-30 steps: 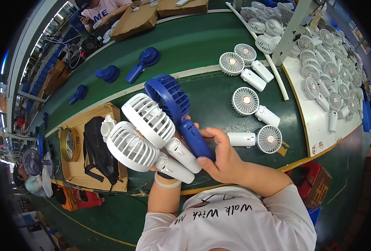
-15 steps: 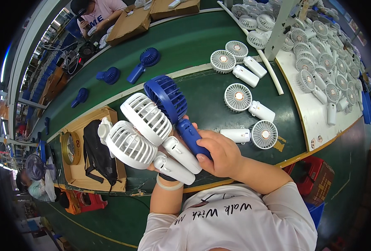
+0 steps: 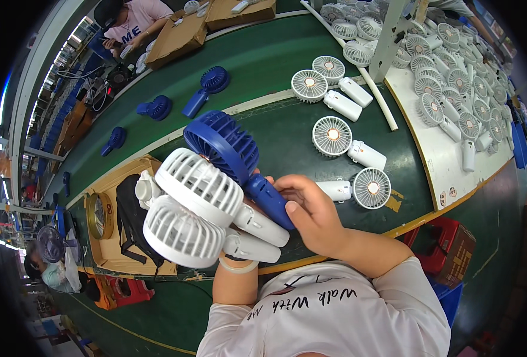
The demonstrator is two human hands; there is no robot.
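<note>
Gripping blue fan (image 3: 233, 156) handle, right fingers (image 3: 287, 189) wrapped.

Right hand (image 3: 311, 217) grips blue fan (image 3: 230, 152); left hand (image 3: 233, 262) hidden under two white fans (image 3: 195, 214).

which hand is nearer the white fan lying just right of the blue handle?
Right. The right hand sits just beside that white fan; the left hand is farther off, under the bunch of held fans.

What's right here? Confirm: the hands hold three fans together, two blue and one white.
Wrong colours. The head view shows two white fans and one blue fan held together, the right hand on the blue fan's handle, the left hand under the white handles.
</note>
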